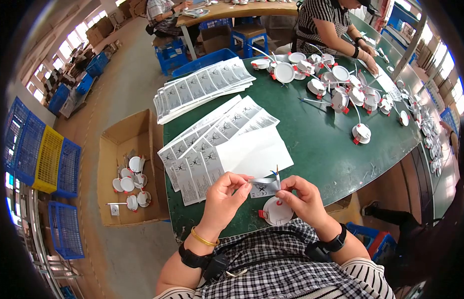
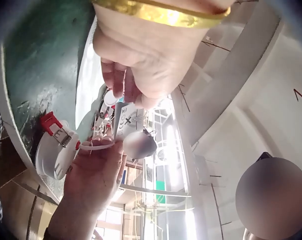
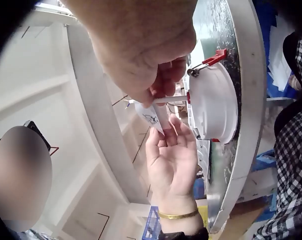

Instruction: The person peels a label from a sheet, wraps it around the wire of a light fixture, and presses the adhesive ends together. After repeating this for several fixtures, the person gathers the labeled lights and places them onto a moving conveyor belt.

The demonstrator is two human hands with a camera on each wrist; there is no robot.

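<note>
At the far left of the head view, blue and yellow plastic crates (image 1: 45,154) stand on the floor. Left of centre, an open brown cardboard box (image 1: 123,124) holding white lamps stands just beside the left edge of a green-topped table (image 1: 311,159). Overlapping printed label sheets (image 1: 197,172) cover the table's left side, reaching near that edge.

At lower centre, the left hand (image 1: 224,197) pinches one end of a small silver-grey printed label (image 1: 261,190) between thumb and forefinger. Below the label, a round white lamp with red clips (image 1: 279,212) sits at the table's near edge, close to a checked apron; its thin white cable (image 1: 278,175) rises to the right hand (image 1: 304,199), whose thumb and fingers pinch cable and label together.

Beyond, green surface stretches to a cluster of similar white lamps (image 1: 340,102), upper right, near another person (image 1: 321,30).
</note>
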